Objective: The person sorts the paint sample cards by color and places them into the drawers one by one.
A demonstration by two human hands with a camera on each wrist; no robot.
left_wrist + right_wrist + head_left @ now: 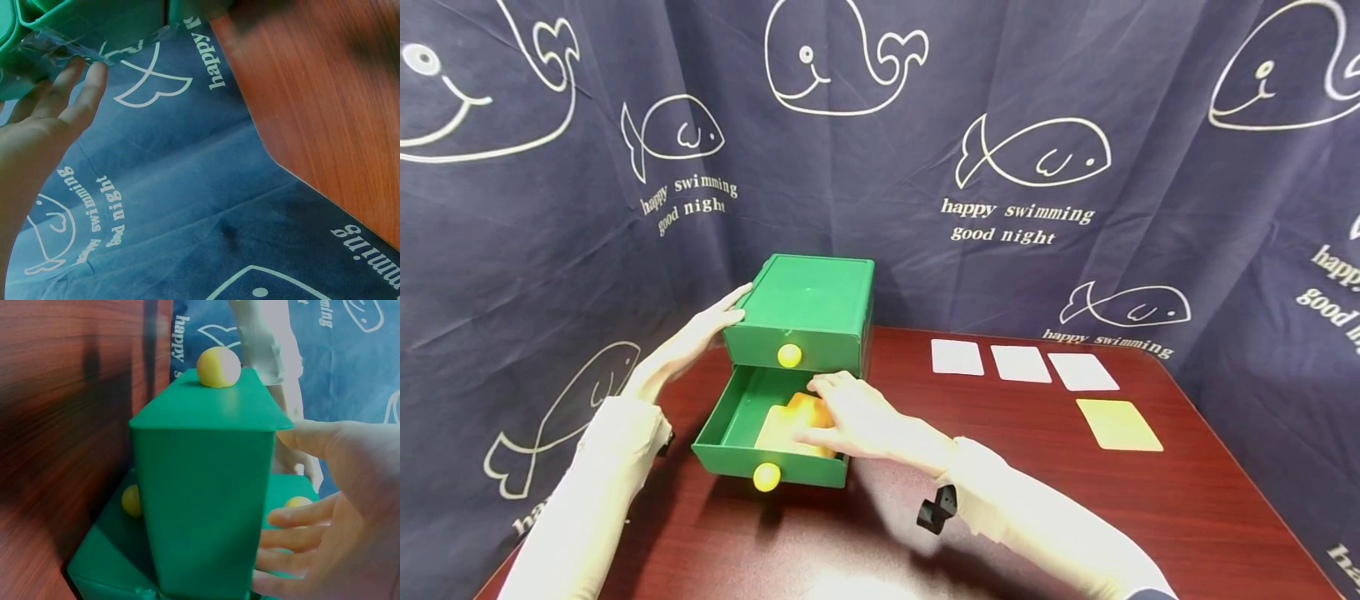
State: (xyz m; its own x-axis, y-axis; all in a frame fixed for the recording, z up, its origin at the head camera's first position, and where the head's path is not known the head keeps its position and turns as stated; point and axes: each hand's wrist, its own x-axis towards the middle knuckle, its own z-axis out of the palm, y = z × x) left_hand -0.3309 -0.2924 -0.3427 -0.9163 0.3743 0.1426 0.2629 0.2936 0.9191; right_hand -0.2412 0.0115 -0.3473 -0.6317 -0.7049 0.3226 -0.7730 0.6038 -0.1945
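A green drawer cabinet [808,287] with round yellow knobs stands on the table. The drawer [737,408] below its top one is pulled out. Inside lie pale yellow and orange flat pieces [777,429], partly covered by my right hand [861,417]. Its fingers reach over the drawer's right side, extended, with the thumb apart; the right wrist view shows this hand [350,487] beside the drawer wall [203,506]. Whether the fingertips touch the pieces is hidden. My left hand [696,337] rests against the cabinet's left side, fingers extended; the left wrist view shows its fingertips at clear film [62,50].
Three white square cards [957,357] lie in a row at the table's back right. A yellow square card [1120,425] lies nearer, right of them. A dark blue curtain [880,167] with white fish drawings hangs behind the reddish-brown table [1000,442].
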